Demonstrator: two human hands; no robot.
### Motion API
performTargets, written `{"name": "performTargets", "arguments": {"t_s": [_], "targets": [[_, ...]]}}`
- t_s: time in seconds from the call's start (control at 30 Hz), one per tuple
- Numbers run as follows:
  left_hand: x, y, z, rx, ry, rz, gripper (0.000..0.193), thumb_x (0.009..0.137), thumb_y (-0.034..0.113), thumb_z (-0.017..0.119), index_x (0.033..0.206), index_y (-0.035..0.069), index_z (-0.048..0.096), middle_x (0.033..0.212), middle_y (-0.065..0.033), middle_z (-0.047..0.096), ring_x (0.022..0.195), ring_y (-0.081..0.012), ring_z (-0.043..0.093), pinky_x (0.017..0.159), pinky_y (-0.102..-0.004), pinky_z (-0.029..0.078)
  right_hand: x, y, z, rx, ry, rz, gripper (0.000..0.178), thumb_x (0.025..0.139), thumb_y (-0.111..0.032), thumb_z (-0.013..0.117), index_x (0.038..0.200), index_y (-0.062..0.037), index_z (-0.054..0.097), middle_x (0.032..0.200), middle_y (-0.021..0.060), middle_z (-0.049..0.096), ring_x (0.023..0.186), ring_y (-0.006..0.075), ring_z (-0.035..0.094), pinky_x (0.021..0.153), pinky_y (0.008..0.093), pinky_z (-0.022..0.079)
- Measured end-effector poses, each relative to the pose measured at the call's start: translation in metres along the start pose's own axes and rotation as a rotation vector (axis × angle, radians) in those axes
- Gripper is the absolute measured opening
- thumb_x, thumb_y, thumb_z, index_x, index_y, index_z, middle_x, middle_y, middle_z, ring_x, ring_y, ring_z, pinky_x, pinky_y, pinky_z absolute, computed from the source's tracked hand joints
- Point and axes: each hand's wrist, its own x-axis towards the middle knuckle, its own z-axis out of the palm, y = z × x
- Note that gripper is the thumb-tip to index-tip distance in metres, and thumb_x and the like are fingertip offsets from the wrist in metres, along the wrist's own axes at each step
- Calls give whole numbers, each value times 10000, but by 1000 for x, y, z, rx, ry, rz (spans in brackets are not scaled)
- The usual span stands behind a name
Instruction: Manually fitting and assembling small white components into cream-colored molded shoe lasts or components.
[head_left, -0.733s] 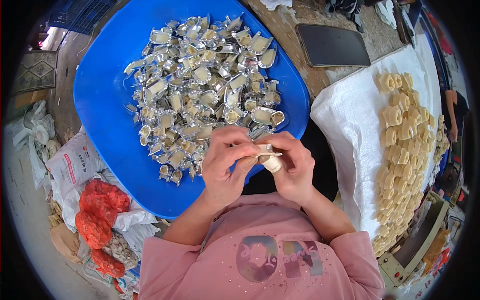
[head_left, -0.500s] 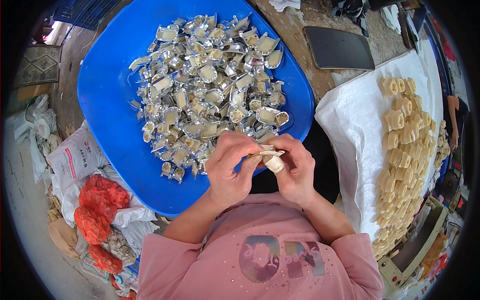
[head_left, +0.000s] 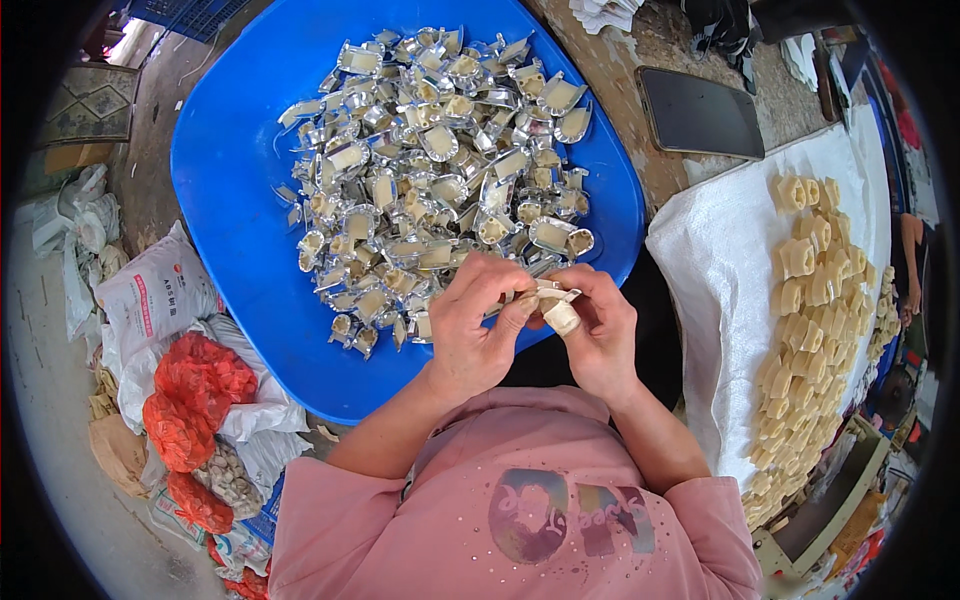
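Between my hands, over the near edge of a blue tub point(head_left: 230, 170), is a small cream plastic part point(head_left: 562, 317) with a flared edge and a stubby tubular end. My left hand point(head_left: 478, 325) pinches it from the left with thumb and forefinger. From the other side, the curled fingers and thumb of my right hand point(head_left: 603, 340) grip it too. My fingertips cover some of the part. Heaped in the tub are many silver-rimmed pieces point(head_left: 440, 143) with cream plastic inside them.
Right of me, a white woven sheet point(head_left: 705, 340) carries a long pile of cream plastic parts point(head_left: 800, 330). A dark phone point(head_left: 700, 112) lies on the worn tabletop behind. Red bags point(head_left: 205, 375) and a printed white sack point(head_left: 155, 290) lie at left. Another person's arm point(head_left: 912, 260) shows far right.
The surroundings have shifted slightly rightward in the picture. The cream part is tilted a little differently, showing more of its stubby end, and both hands still hold it.
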Motion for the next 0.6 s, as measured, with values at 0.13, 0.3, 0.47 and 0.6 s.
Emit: {"name": "performTargets", "arguments": {"t_s": [0.13, 0.3, 0.47, 0.6], "targets": [[0, -3, -1, -52, 25, -143, 119, 829, 52, 662, 917, 1, 601, 902, -104, 597, 788, -202, 579, 701, -304, 473, 2, 4, -6, -22, -54, 97, 254, 877, 42, 576, 1123, 32, 513, 1026, 131, 579, 876, 185, 630, 745, 297, 541], [9, -29, -32, 359, 174, -72, 140, 786, -53, 626, 908, 16, 629, 900, -105, 604, 794, -223, 605, 695, -319, 494, 39, 17, -17, -483, -212, 31, 351, 835, -5, 624, 1173, 5, 530, 1084, 173, 581, 886, 276, 639, 752, 344, 529], [16, -58, -88, 971, 267, -51, 315, 754, -82, 608, 1035, 54, 650, 1051, -119, 582, 902, -282, 574, 798, -373, 472, 72, 31, -21, -880, -85, -202, 476, 711, 51, 636, 1176, 4, 547, 1171, 156, 559, 1076, 353, 518, 932, 436, 425], [27, -61, -85, 971, 168, -137, 430, 757, -89, 569, 1146, 83, 626, 1172, -120, 544, 1092, -304, 498, 955, -389, 401, 103, 42, -14, -1242, -167, -420, 494, 672, 25, 634, 1161, -7, 568, 1217, 113, 549, 1094, 295, 481, 923, 429, 398]]}}
